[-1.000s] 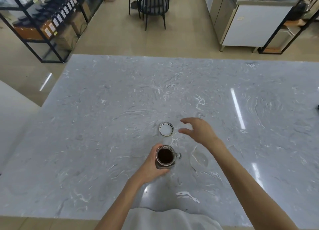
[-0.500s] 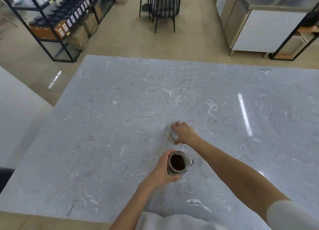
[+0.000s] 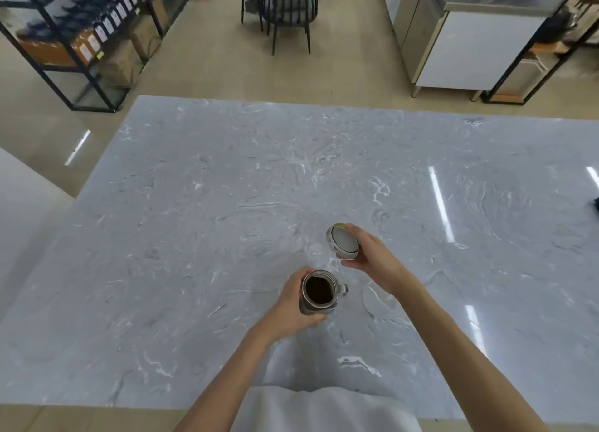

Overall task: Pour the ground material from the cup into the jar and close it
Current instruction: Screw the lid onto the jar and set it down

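Observation:
A glass jar (image 3: pixel 318 291) with dark ground material inside stands open on the grey marble table (image 3: pixel 227 224). My left hand (image 3: pixel 293 305) wraps around its left side. My right hand (image 3: pixel 372 253) holds the round lid (image 3: pixel 343 244) in the air, up and to the right of the jar, with its pale inner face tilted toward me. A clear empty cup (image 3: pixel 377 297) lies on the table just right of the jar, partly under my right forearm.
The table's near edge runs along the bottom of the view, its far edge across the middle. Beyond it stand a black shelf rack (image 3: pixel 81 39) at left, a black chair (image 3: pixel 285 10) and a steel counter (image 3: pixel 453 42) at right. A dark object (image 3: pixel 595 204) sits at the right edge.
My right hand reached to the lid lying on the table, grasped it and lifted it up and to the right. My left hand stayed on the jar.

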{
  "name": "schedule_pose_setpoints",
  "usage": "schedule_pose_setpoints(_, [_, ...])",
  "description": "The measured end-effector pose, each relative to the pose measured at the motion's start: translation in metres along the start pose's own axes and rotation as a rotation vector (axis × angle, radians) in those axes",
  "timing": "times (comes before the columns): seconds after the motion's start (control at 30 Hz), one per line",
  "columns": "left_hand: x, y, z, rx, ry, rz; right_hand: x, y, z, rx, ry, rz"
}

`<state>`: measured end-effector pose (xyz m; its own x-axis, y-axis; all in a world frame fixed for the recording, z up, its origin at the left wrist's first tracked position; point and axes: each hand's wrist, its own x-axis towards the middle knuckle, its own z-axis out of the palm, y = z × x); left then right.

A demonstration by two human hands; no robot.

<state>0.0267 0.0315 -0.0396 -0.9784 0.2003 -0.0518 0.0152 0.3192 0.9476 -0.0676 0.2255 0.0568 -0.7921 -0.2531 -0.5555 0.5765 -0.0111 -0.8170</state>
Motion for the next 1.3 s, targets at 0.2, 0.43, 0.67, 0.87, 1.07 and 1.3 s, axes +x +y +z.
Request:
schedule_pose_setpoints(0.2, [0.0, 0.001, -0.004, 0.013, -0.043, -0.027, -0.035, 0.022, -0.001, 0.476, -0.065, -0.002])
schedule_pose_setpoints(0.43, [0.004, 0.0, -0.006, 0.04, -0.127, -0.131, -0.056, 0.008, 0.028, -1.312, -0.111, -0.473])
schedule_pose_setpoints(0.67, [0.001, -0.004, -0.008, 0.016, -0.17, -0.175, -0.048, 0.0, 0.061, -1.757, -0.226, -0.562])
schedule_pose_setpoints(0.87, [0.002, -0.002, -0.008, 0.056, -0.172, -0.193, -0.045, 0.001, 0.063, -1.851, -0.306, -0.658])
schedule_pose_setpoints(1.07, [0.001, -0.002, -0.013, 0.069, -0.198, -0.192, -0.036, -0.011, 0.058, -1.895, -0.509, -0.726])
schedule_pose_setpoints(1.3, [0.002, -0.004, -0.014, 0.076, -0.182, -0.196, -0.037, -0.009, 0.062, -1.88, -0.359, -0.576])
